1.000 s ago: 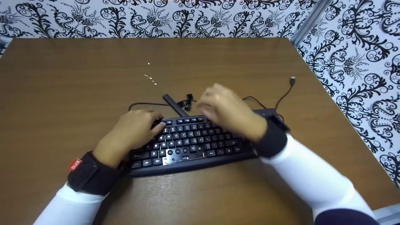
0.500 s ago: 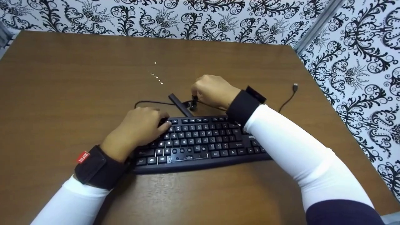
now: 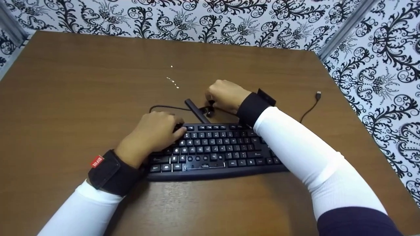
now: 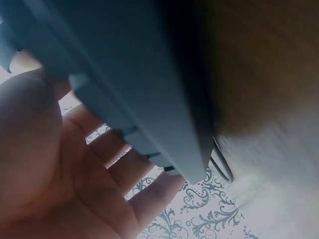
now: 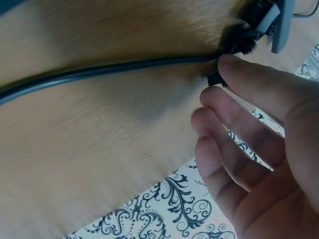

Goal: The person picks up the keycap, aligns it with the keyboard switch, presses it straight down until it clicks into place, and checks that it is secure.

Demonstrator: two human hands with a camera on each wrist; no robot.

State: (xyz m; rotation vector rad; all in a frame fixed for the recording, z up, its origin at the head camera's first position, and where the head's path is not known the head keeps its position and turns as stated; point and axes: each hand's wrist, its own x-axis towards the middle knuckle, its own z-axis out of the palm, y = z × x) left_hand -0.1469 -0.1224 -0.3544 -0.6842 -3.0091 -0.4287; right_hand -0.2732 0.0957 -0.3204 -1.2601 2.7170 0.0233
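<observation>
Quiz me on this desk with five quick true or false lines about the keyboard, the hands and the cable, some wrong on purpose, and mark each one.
1. The left hand touches the left end of the computer keyboard. True.
2. The right hand pinches a small black piece by the black cable. True.
3. Both hands are on the computer keyboard. False: the right hand is beyond its far edge.
4. The USB plug lies free of both hands. True.
5. The USB plug is closer to the left hand than to the right. False: it is closer to the right hand.
</observation>
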